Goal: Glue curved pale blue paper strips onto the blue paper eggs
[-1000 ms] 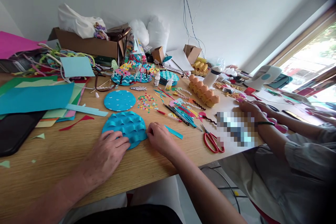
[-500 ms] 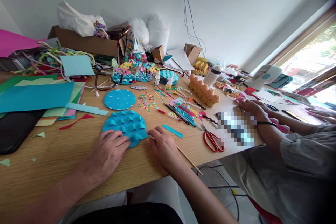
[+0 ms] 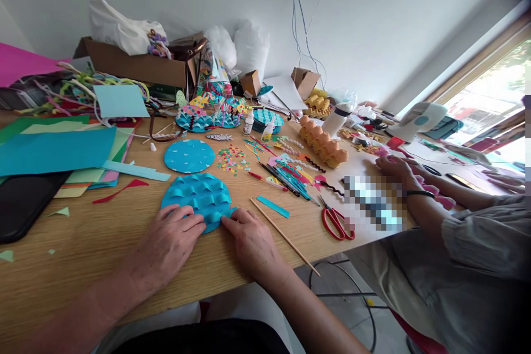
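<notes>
A round blue disc (image 3: 199,191) lies on the table in front of me, with rows of wavy paper strips standing up from it. My left hand (image 3: 172,238) is closed over the lower left edge, fingers together and curved, holding the disc down. On the lower right, my right hand (image 3: 251,238) pinches or presses the end of a blue paper strip (image 3: 229,212) against the disc; its fingertips partly hide the strip. A thin wooden stick (image 3: 286,238) lies right of that hand. Beyond it is a loose blue strip (image 3: 272,206).
A flat blue disc (image 3: 189,156) and confetti (image 3: 232,159) lie behind. Red-handled scissors (image 3: 334,221), several pens (image 3: 286,180) and an orange egg carton (image 3: 322,144) are to the right. Coloured paper (image 3: 53,149) covers the left. Another person's hands (image 3: 398,171) work at the far right.
My right hand has shifted slightly left, bringing its fingertips in over the disc's edge. The upper end of the wooden stick has come into view. My left hand has stayed put.
</notes>
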`<control>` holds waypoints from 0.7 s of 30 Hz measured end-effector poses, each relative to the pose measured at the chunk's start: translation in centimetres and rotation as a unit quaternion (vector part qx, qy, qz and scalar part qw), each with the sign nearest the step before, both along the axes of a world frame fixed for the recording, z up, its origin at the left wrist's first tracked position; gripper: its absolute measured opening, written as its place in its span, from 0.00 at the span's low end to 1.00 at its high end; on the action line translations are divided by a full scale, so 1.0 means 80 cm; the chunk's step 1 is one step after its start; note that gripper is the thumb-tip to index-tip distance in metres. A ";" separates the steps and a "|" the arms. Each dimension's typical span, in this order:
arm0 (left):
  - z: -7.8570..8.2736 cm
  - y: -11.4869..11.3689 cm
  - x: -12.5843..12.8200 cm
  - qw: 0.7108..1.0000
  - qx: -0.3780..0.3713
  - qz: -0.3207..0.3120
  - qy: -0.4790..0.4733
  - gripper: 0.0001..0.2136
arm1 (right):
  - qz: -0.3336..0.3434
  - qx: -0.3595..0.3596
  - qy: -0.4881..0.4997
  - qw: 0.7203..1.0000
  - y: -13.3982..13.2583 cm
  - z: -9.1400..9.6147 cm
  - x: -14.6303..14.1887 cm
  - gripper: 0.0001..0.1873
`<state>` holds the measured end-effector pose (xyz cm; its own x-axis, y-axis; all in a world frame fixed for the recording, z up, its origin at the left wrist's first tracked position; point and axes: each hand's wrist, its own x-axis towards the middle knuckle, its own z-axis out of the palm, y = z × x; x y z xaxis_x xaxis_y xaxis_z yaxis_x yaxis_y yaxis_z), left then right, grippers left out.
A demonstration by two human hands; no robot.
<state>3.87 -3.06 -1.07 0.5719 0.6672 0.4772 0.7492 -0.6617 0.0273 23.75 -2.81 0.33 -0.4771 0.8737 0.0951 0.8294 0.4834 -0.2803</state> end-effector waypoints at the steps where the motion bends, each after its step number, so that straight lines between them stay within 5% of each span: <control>1: 0.000 0.000 0.000 1.000 -0.003 0.000 0.003 0.15 | -0.003 -0.008 0.014 1.000 0.001 0.000 0.001 0.18; 12: -0.003 0.003 -0.002 1.000 0.000 -0.008 -0.009 0.17 | -0.019 -0.023 0.008 1.000 0.001 0.004 -0.003 0.19; 16: 0.014 0.009 -0.019 0.998 -0.003 -0.036 -0.051 0.16 | -0.019 -0.037 0.076 0.996 0.004 0.002 0.003 0.20; 21: 0.036 0.009 -0.047 0.996 -0.016 0.005 -0.092 0.12 | -0.044 0.001 0.183 0.982 -0.006 0.001 0.007 0.16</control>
<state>0.11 -2.35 1.81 0.4705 0.6889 0.5513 0.7359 -0.6512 0.1857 24.28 -3.31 0.38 -0.3340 0.9095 0.2476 0.7122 0.4156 -0.5658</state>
